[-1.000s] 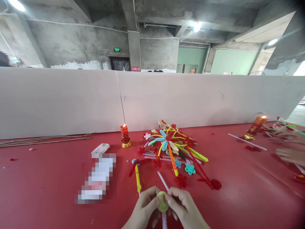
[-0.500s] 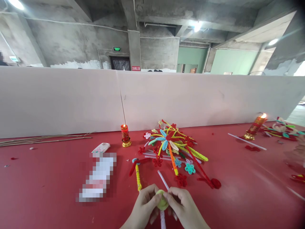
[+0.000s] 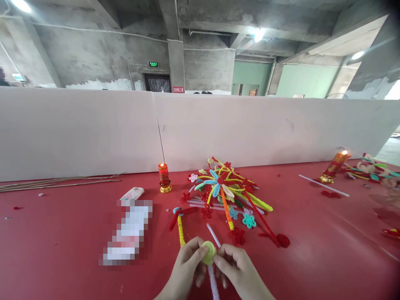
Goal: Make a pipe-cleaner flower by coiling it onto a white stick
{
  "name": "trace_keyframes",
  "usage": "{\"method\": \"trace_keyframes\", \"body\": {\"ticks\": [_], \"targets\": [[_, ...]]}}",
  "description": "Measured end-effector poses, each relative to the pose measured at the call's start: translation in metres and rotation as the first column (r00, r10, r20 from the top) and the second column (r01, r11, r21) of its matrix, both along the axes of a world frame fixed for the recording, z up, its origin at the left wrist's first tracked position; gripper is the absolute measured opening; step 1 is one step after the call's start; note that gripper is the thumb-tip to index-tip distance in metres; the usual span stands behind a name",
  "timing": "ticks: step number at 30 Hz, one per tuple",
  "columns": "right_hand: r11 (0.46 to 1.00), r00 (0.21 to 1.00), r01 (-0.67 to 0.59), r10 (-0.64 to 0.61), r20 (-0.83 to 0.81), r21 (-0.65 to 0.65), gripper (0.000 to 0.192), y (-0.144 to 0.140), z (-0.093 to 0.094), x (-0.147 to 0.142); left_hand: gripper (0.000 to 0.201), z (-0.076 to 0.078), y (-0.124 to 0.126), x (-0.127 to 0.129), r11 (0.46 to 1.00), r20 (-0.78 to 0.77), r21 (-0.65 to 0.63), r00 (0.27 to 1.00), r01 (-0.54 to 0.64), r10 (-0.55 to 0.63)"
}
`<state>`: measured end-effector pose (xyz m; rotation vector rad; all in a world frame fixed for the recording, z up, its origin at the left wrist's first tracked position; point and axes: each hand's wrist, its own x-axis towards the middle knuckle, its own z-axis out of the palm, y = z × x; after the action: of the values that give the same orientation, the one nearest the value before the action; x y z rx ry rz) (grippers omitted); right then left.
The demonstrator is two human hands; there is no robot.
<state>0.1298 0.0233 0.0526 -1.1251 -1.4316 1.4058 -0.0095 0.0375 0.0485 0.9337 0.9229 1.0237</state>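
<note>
At the front edge, my left hand (image 3: 189, 263) pinches the left rim of a pale yellow coiled pipe-cleaner disc (image 3: 208, 252). My right hand (image 3: 236, 266) is closed with its thumb against the disc's lower right edge. A pale lilac wrapped stem (image 3: 213, 283) runs down from below the disc, between my hands. Just beyond my right fingers lies a translucent glue stick (image 3: 213, 234). A yellow wrapped stem with a blue and red top (image 3: 180, 225) lies past my left hand. Behind sits a pile of pipe-cleaner flowers (image 3: 221, 181) in several colours.
A lit red candle (image 3: 163, 177) on a gold base stands left of the pile; another lit candle (image 3: 336, 166) leans at the right. Thin sticks (image 3: 62, 183) lie at far left, near a small packet (image 3: 133, 193). A white partition (image 3: 200, 129) borders the red table (image 3: 78, 233). At the right edge, someone's blurred hand (image 3: 393, 185) shows.
The yellow disc has moved slightly up and left and turned so its coiled face shows more. My left hand rose with it. The lilac stem now slants more.
</note>
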Motion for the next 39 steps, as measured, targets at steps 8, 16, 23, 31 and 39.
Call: {"method": "trace_keyframes", "body": {"ticks": [8, 16, 23, 31, 39], "targets": [[0.998, 0.998, 0.0, -0.004, 0.066, 0.062, 0.031, -0.0026, 0.0028, -0.0001, 0.034, -0.0017, -0.0008, -0.0002, 0.999, -0.011, 0.017, 0.999, 0.047, -0.047], [0.997, 0.992, 0.043, -0.05, 0.118, 0.06, 0.037, -0.0026, 0.0014, 0.0007, 0.039, -0.0044, -0.0013, 0.0003, 0.983, -0.126, 0.115, 0.984, 0.14, -0.126], [0.995, 0.988, 0.044, -0.057, 0.142, 0.091, 0.035, -0.0011, 0.0035, 0.0033, 0.038, -0.0029, -0.0031, 0.001, 0.976, -0.092, 0.11, 0.98, 0.186, -0.176], [0.992, 0.993, 0.095, -0.1, 0.058, 0.087, 0.04, 0.0, 0.0023, 0.0041, 0.033, -0.0036, -0.0023, 0.002, 0.974, -0.069, 0.092, 0.977, 0.206, -0.201], [0.993, 0.993, 0.116, -0.116, 0.014, 0.025, 0.044, 0.001, 0.0028, 0.001, 0.031, -0.0062, -0.0013, -0.0001, 0.978, -0.063, 0.1, 0.982, 0.185, -0.179]]}}
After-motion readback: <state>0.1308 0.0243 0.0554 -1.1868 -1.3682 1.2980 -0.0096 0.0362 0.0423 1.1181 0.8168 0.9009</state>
